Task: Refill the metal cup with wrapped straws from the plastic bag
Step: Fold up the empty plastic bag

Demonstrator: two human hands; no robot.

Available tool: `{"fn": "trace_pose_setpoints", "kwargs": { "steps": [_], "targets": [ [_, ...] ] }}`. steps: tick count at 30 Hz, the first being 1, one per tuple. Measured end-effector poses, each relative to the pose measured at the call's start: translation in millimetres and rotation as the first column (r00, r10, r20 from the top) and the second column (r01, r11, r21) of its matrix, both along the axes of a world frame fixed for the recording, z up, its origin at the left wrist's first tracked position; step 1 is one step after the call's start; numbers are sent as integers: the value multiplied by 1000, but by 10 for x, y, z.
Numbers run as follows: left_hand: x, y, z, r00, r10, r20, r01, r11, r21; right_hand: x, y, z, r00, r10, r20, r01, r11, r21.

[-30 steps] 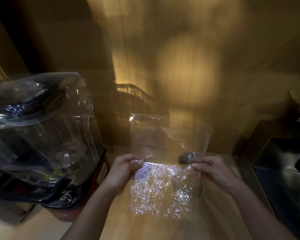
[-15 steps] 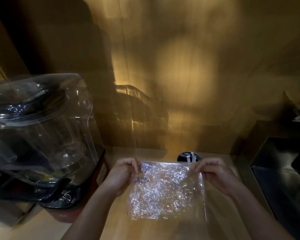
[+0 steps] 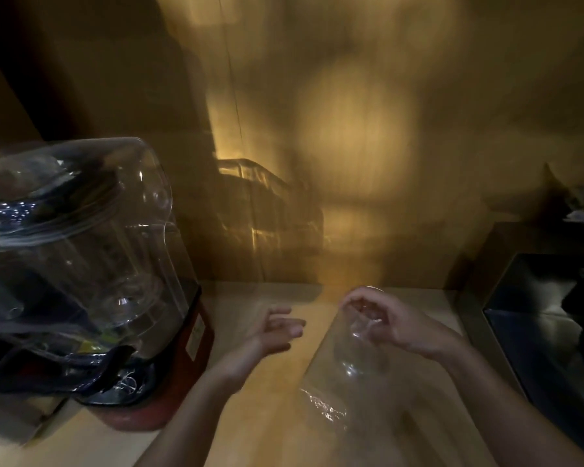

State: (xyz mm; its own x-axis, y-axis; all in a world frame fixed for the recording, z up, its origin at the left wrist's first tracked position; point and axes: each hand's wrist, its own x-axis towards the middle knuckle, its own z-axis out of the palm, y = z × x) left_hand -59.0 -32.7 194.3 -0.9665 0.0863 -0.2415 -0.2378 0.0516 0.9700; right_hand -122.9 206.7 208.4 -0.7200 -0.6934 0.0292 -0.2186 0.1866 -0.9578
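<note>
The right hand (image 3: 390,320) has its grip pinched on the top edge of the clear plastic bag (image 3: 338,375), which hangs blurred down toward the wooden surface (image 3: 267,426). The left hand (image 3: 275,332) hovers just beside the bag, fingers spread and holding nothing. A blender under a clear cover (image 3: 78,264) stands well off to the left; I cannot make out the metal cup.

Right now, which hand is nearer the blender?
Left. The left hand hangs open just right of the blender; the right hand is farther right, pinching the plastic bag.
</note>
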Motion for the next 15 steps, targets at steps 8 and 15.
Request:
{"fn": "trace_pose_setpoints", "kwargs": {
  "steps": [8, 15],
  "targets": [
    [27, 329, -215, 978, -198, -67, 193, 979, -71, -23, -151, 76, 995, 85, 42, -87, 995, 39],
    [10, 108, -397, 997, 72, -17, -69, 990, 120, 49, -15, -144, 949, -215, 229, 216, 976, 20]
  ]
}}
